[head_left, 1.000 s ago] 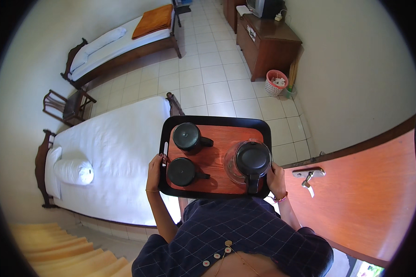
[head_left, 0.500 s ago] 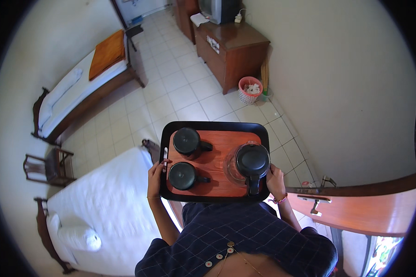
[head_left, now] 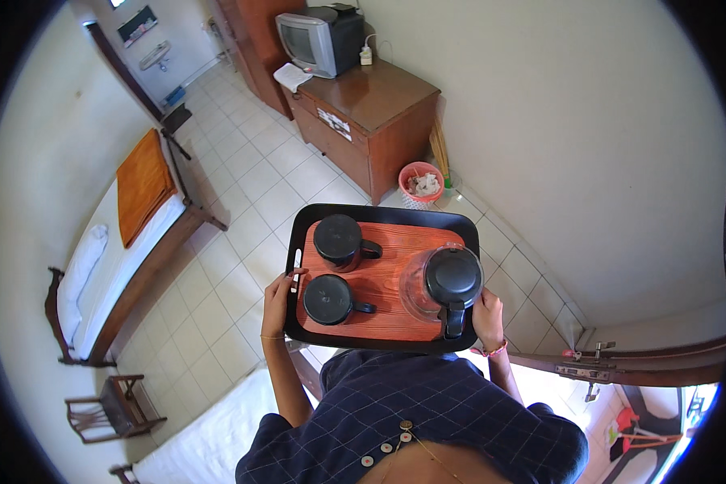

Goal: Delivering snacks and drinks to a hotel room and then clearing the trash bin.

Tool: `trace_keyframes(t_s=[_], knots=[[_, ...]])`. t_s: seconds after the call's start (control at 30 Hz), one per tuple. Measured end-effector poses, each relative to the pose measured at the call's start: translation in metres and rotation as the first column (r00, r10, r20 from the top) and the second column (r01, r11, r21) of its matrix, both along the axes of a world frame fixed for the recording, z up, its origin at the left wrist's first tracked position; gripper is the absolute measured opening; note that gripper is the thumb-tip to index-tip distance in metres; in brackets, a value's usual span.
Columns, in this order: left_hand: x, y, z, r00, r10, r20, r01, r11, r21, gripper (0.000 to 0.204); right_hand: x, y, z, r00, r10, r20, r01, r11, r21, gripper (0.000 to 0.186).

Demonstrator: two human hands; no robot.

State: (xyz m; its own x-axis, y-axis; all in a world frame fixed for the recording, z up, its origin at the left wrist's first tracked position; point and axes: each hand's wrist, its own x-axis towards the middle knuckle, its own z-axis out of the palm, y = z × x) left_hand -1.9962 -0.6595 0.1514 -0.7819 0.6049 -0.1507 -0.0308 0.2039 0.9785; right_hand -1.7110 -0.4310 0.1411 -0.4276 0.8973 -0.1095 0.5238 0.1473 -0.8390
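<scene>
Between my two hands I carry a rectangular black-rimmed tray point(head_left: 395, 215) with a red wood-patterned base. My left hand point(head_left: 276, 305) grips its left edge by the cut-out handle, fingers curled into the slot. Closed on the opposite edge, beside the jug, is my right hand point(head_left: 488, 319), its fingers partly hidden under the rim. Two black mugs stand on the left half of the tray, a far mug point(head_left: 338, 237) and a near mug point(head_left: 327, 298), handles pointing right. At the right sits a clear jug point(head_left: 455, 276) with a black lid and handle.
Ahead are a wooden cabinet point(head_left: 379, 89) with a television point(head_left: 319, 42) and a wastebasket point(head_left: 420, 184). At left stand a bed point(head_left: 105, 234) and a chair point(head_left: 117, 407); another bed point(head_left: 210, 419) lies near left. A wooden door point(head_left: 653, 367) stands at right.
The view has shifted: the cabinet, far bed and chair now sit lower in it, and the near bed shows less. The tray stays between both hands with the mugs and jug on it.
</scene>
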Motion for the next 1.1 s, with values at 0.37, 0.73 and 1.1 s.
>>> trace_keyframes(t_s=[0.37, 0.73, 1.1], knots=[[-0.152, 0.135, -0.037, 0.997, -0.078, -0.026, 0.078, 0.997, -0.026, 0.026, -0.128, 0.095, -0.049, 0.992, -0.121, -0.036, 0.124, 0.99, 0.064, 0.017], [-0.305, 0.292, -0.052, 0.969, -0.195, -0.152, 0.177, 0.976, -0.124, 0.026, -0.258, 0.22, -0.065, 0.968, -0.175, -0.182, 0.177, 0.984, -0.004, 0.025], [-0.434, 0.426, -0.076, 0.801, -0.324, -0.504, 0.211, 0.94, -0.269, 0.025, -0.376, 0.3, -0.079, 0.963, -0.261, 0.063, 0.254, 0.962, 0.104, 0.016]])
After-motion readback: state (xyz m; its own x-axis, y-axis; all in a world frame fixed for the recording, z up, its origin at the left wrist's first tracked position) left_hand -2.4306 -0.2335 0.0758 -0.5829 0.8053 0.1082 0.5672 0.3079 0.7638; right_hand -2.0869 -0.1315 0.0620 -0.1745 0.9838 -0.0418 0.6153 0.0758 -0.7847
